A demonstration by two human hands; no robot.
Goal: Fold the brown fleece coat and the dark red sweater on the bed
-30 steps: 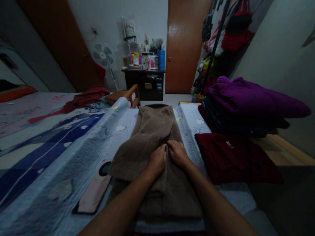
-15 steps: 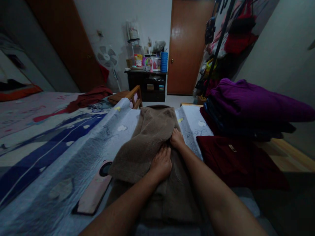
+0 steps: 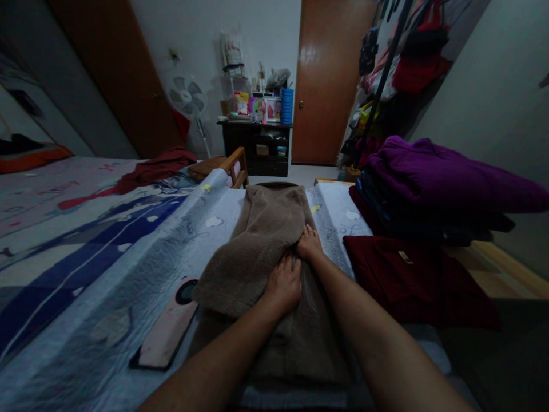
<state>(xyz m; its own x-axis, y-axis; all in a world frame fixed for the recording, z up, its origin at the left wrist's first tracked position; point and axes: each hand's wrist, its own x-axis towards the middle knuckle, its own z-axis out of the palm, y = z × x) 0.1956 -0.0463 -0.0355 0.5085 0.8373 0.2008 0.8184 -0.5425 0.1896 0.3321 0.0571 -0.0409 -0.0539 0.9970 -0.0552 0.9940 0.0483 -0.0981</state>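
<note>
A brown fleece jacket (image 3: pixel 253 252) lies lengthwise on the bedding, partly folded, with one sleeve across its body. My left hand (image 3: pixel 283 285) is at the jacket's middle, fingers bent over the fabric at the edge of the folded part. Close beside it, my right hand (image 3: pixel 309 244) is closed on the same cloth near the right edge. Both thumbs are mostly hidden. To the left of the jacket is a pink phone (image 3: pixel 165 335), face down, with a round dark camera area.
Folded dark red cloth (image 3: pixel 412 286) lies to the right, before a stack topped by purple clothing (image 3: pixel 446 177). Patterned light-blue bedding (image 3: pixel 171 257) spreads under everything. Beyond are a wooden armrest (image 3: pixel 240 163), a fan (image 3: pixel 187 97) and a dark cabinet (image 3: pixel 240 146).
Both hands stay at nearly the same spot on the jacket. The left fingers look slightly more bent, and the view has shifted a little.
</note>
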